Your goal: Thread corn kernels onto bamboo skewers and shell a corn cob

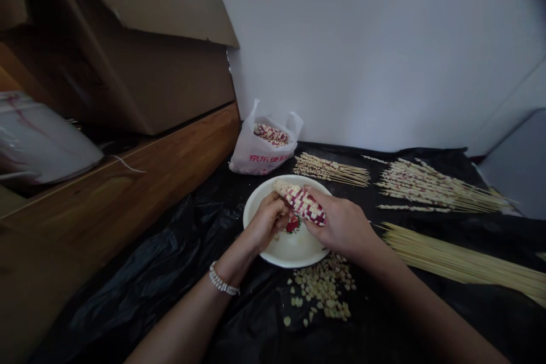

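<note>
A corn cob (300, 201) with red and white kernels lies tilted over a white bowl (258, 199). My right hand (341, 224) wraps round the cob's near end from the right. My left hand (268, 220), with a bead bracelet at the wrist, is curled against the cob's left side, thumb pressing on the kernels. A small pile of loose pale kernels (322, 287) lies on the black plastic sheet (162, 261) just in front of the bowl.
A white plastic bag (261, 153) with more cobs stands behind the bowl by the wall. Skewers threaded with kernels (330, 169) and a larger heap of them (430, 185) lie at the back right. Bare bamboo skewers (460, 261) lie on the right. A wooden ledge (128, 182) and cardboard box (140, 40) rise on the left.
</note>
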A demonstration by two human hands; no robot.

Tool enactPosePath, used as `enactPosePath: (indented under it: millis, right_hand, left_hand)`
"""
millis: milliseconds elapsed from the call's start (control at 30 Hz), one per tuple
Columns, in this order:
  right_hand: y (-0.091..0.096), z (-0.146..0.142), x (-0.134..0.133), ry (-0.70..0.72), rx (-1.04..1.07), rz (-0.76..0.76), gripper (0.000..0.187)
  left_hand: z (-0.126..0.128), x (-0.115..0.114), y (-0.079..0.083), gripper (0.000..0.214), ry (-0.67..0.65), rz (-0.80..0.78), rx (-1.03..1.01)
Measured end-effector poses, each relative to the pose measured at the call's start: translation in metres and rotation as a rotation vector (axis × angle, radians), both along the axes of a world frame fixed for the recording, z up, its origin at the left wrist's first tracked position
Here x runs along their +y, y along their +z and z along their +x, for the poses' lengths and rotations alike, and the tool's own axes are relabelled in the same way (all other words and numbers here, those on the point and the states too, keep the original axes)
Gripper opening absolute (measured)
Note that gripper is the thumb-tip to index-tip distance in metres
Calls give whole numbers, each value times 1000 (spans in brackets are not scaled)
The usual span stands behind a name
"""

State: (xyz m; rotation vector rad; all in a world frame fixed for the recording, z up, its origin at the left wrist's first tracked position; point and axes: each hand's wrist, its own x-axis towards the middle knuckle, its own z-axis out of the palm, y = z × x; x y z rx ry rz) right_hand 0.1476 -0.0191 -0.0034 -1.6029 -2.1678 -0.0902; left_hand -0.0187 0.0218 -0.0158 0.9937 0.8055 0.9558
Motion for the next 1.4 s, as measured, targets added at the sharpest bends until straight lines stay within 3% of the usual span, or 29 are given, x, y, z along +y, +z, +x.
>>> enactPosePath:
  millis: [233,433,533,667,900,1133,1267,1400]
  right_hand:
    - [-2,0,0,3,-11,8,58]
    - [-1,-5,-2,7,-2,-2,59]
    - [1,-3,-2,5,9,3,58]
    - [1,0,0,-11,13,15,59]
    - [-3,1,1,-5,-11,11,57]
    - [-2,0,1,-10,-80,30,57]
    - [0,0,-1,-15,-166,60,58]
    - [2,-3,-4,1,-254,86,54]
  left_hand:
    - [-1,0,2,21,-45,19,24]
    - [1,3,-7,5,52,23,62]
    - [-1,2,-4,16,2,14,-10]
    - [-3,0,3,16,-75,-23,-66]
    - [0,0,1,10,-61,58,39]
    - [-1,1,1,5,-43,24,4]
    - [-2,1,2,27,-77,-14,31]
    - [-4,3,-2,31,-69,-42,84]
